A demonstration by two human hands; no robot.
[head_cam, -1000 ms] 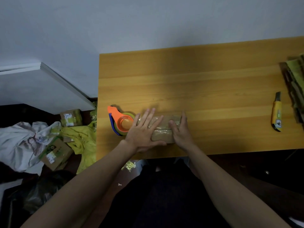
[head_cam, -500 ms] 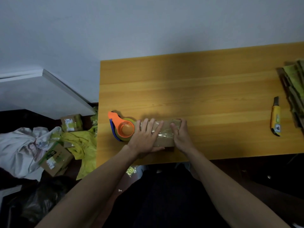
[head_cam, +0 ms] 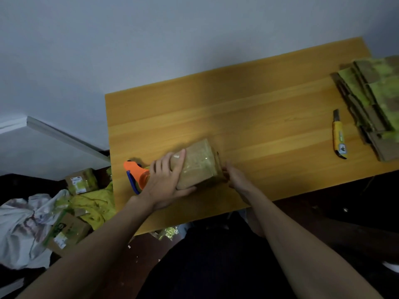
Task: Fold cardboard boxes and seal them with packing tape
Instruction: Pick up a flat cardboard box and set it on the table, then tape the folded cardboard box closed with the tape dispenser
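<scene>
A small taped cardboard box point(head_cam: 199, 164) is held tilted at the worktop's point(head_cam: 248, 117) near edge, gripped by the left hand point(head_cam: 166, 180) and steadied by the right hand point(head_cam: 236, 175), whose grip cannot be told, probably so its seams can be checked

left hand point(head_cam: 166, 180) gripping — right hand point(head_cam: 236, 176) cupped

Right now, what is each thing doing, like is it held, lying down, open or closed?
Small brown cardboard box: closed, taped, tilted up, held.
Left hand: grips the box's left end.
Right hand: touches the box's right end; its fingers are hidden.
Orange and blue tape dispenser: resting on the table, untouched.
Yellow utility knife: lying flat, blade state unclear.
Stack of flat cardboard sheets: unfolded, piled.
</scene>
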